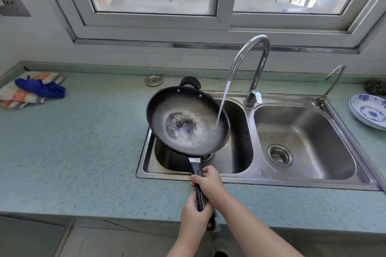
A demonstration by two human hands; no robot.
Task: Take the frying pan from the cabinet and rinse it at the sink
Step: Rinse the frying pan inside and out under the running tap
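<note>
Both left hand [195,218], right hand [207,182] clasp frying pan [183,110] handle, fingers curled; handle points toward person.

where everything sits, roughly

so the black round metal frying pan [188,121] hangs over the left basin of the steel double sink [250,180], under the curved chrome faucet [259,52] at the back. striped folded cloth [18,98] lies far left on the speckled green surface [83,142], blue-patterned ceramic plates [369,113] far right.

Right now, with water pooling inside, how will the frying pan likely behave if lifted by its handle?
Probably front-heavy: the frying pan is wide, holds water, and both the left hand and right hand grip its handle. Tipped, the water would likely slosh. It looks rigid, unlikely to flex.
</note>
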